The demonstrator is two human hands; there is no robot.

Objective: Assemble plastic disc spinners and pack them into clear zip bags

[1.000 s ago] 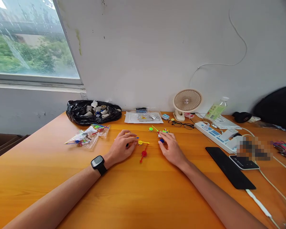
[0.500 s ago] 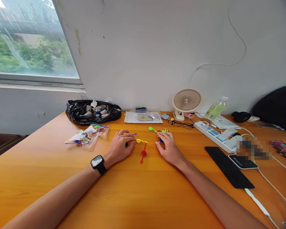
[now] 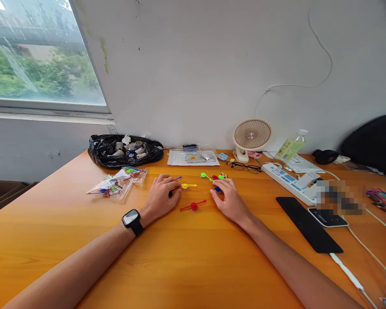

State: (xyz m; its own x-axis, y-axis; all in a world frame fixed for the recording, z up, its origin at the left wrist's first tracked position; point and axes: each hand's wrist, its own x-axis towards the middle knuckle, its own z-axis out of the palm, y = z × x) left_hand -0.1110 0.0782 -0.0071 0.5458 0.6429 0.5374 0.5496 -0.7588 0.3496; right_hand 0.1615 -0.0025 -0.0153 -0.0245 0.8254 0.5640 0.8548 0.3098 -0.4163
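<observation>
My left hand (image 3: 163, 195) rests palm down, watch on the wrist, its fingers loosely bent. A black arrow spinner (image 3: 170, 193) and a blue arrow tip (image 3: 179, 178) show from under and beside it. Just past its fingertips lies a yellow arrow spinner (image 3: 184, 186). Between the hands is a red arrow spinner (image 3: 194, 206), touched by neither. My right hand (image 3: 229, 198) lies with its thumb apart from the fingers, partly over a blue spinner (image 3: 217, 189). Green spinners (image 3: 203, 175) and another red one (image 3: 215, 177) sit beyond its fingertips.
Clear bags of spinners (image 3: 116, 184) and a black plastic bag of cardboard tubes (image 3: 99, 150) lie left. At the back are papers (image 3: 176, 158), glasses (image 3: 254, 169) and a fan (image 3: 252, 134). A power strip (image 3: 289, 182), bottle (image 3: 291, 146) and black phone-like slab (image 3: 309, 223) occupy the right.
The red spinner's arrow has turned from nearly upright to nearly level, pointing right. The yellow arrow has swung slightly upward. Both hands stay almost where they were.
</observation>
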